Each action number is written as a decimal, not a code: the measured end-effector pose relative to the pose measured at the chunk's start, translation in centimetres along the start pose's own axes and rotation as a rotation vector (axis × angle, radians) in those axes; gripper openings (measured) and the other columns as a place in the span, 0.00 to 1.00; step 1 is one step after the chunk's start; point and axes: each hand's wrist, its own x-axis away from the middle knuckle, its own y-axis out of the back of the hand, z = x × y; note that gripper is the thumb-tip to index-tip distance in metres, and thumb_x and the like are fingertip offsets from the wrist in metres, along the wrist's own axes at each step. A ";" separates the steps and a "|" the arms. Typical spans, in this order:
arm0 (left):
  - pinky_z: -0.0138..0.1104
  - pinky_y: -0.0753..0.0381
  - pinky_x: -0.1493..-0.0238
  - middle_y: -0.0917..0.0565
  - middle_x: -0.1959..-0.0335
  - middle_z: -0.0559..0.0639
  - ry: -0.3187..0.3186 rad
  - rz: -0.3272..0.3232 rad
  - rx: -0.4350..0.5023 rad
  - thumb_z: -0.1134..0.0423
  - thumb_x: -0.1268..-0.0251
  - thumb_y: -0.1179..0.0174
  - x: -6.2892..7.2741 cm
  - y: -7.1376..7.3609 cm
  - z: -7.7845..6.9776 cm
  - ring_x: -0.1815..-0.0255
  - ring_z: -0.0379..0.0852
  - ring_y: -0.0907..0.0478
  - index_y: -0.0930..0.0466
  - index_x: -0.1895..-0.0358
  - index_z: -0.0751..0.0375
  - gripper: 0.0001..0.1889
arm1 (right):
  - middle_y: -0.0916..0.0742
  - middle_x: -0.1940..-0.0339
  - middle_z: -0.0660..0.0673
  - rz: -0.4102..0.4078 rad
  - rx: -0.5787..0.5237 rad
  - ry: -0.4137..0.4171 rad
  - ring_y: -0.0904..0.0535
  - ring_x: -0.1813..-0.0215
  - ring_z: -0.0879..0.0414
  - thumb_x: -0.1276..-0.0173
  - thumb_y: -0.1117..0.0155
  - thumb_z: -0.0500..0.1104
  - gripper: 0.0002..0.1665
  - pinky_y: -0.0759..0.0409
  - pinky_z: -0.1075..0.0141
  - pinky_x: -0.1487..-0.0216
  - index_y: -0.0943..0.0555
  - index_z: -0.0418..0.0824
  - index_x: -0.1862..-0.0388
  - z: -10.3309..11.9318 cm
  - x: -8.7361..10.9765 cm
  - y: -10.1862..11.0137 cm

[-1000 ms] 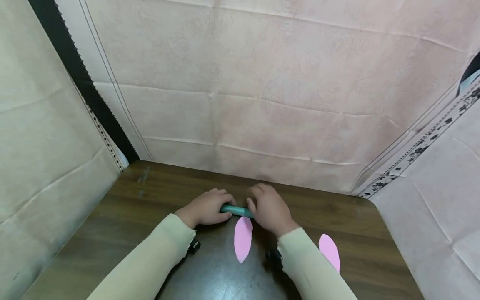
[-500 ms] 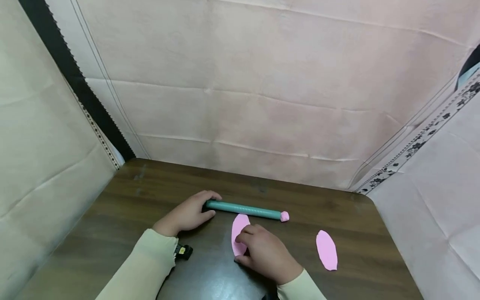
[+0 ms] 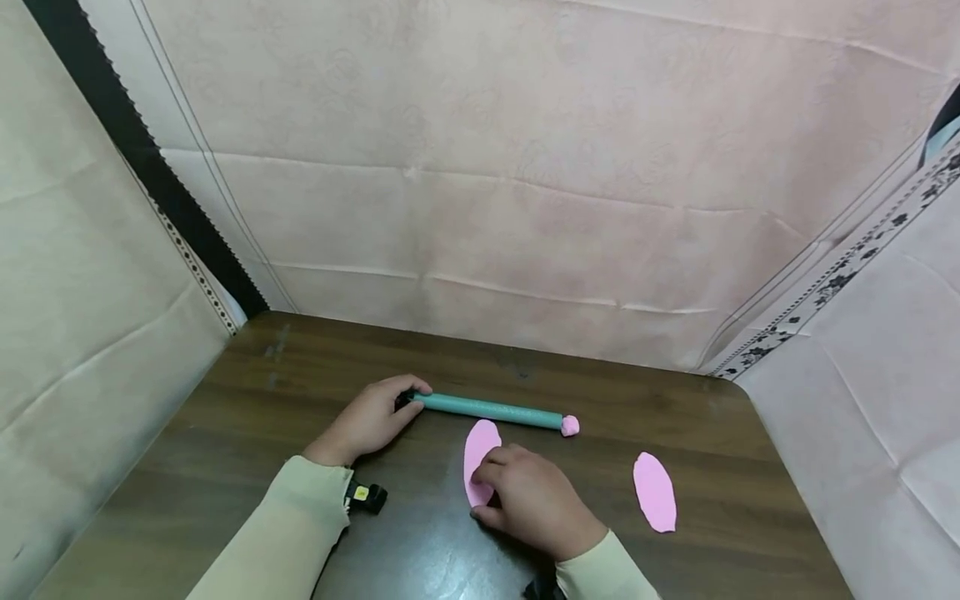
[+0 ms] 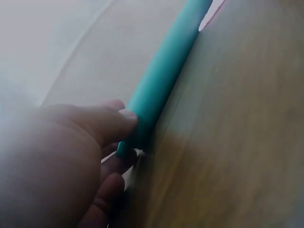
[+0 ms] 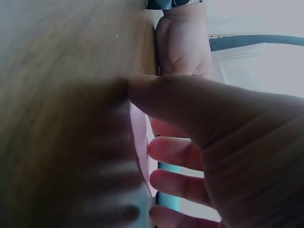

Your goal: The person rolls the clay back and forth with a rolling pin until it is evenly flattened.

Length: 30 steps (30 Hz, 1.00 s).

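Observation:
A teal tube (image 3: 487, 409) lies on the dark wooden table with a pink crumpled tip (image 3: 570, 426) at its right end. My left hand (image 3: 371, 419) holds its left end between thumb and fingers; in the left wrist view the thumb lies against the teal tube (image 4: 159, 80). Just below the tube lies a pink petal-shaped piece (image 3: 478, 450), flat on the table. My right hand (image 3: 534, 498) pinches its near end, and the fingers hide part of it. The right wrist view shows the thumb over one end of the petal-shaped piece (image 5: 139, 130).
A second pink petal-shaped piece (image 3: 655, 492) lies to the right on the wooden table (image 3: 720, 467). Pale patterned cloth (image 3: 487, 208) stands upright behind the table and on both sides. Beside my left wrist is a small black device (image 3: 367, 497).
My right hand has left the tube and come down toward me onto the petal-shaped piece. The left hand has shifted left, still holding the tube, whose pink tip now shows.

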 end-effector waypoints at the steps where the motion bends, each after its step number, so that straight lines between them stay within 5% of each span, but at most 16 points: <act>1: 0.50 0.15 0.34 0.10 0.39 0.42 -0.001 -0.006 -0.005 0.56 0.13 0.34 0.0 0.0 -0.1 0.39 0.44 0.14 0.13 0.36 0.41 0.11 | 0.10 0.56 0.60 -0.006 0.004 0.005 0.15 0.49 0.60 0.33 0.15 0.55 0.12 0.13 0.65 0.49 0.08 0.54 0.56 0.0 0.0 0.0; 7: 0.49 0.15 0.37 0.09 0.41 0.44 0.009 -0.038 -0.014 0.56 0.12 0.36 -0.2 -0.2 -0.4 0.44 0.45 0.15 0.13 0.37 0.43 0.10 | 0.12 0.60 0.62 -0.049 0.033 0.050 0.18 0.57 0.63 0.35 0.17 0.50 0.08 0.15 0.69 0.56 0.09 0.56 0.60 0.2 -0.2 -0.4; 18: 0.53 0.15 0.32 0.10 0.36 0.46 0.042 -0.049 -0.010 0.54 0.10 0.38 -0.1 -0.4 -0.4 0.36 0.48 0.14 0.12 0.36 0.42 0.11 | 0.18 0.68 0.62 -0.122 0.090 0.094 0.23 0.64 0.63 0.36 0.19 0.48 0.09 0.21 0.69 0.63 0.14 0.57 0.69 0.4 -0.5 -1.2; 25: 0.52 0.15 0.34 0.10 0.37 0.45 0.048 -0.046 0.000 0.54 0.11 0.37 0.0 -0.4 -0.4 0.38 0.47 0.15 0.12 0.36 0.41 0.11 | 0.15 0.62 0.62 -0.063 0.013 0.068 0.21 0.58 0.63 0.34 0.14 0.58 0.13 0.18 0.69 0.57 0.11 0.56 0.63 0.4 -0.2 -0.7; 30: 0.51 0.15 0.36 0.10 0.38 0.44 0.050 -0.046 0.006 0.54 0.11 0.37 -0.1 -0.4 -0.4 0.41 0.45 0.15 0.12 0.37 0.41 0.10 | 0.14 0.62 0.62 -0.095 0.021 0.076 0.21 0.59 0.63 0.33 0.15 0.53 0.09 0.17 0.68 0.56 0.10 0.57 0.62 0.1 -0.3 -0.9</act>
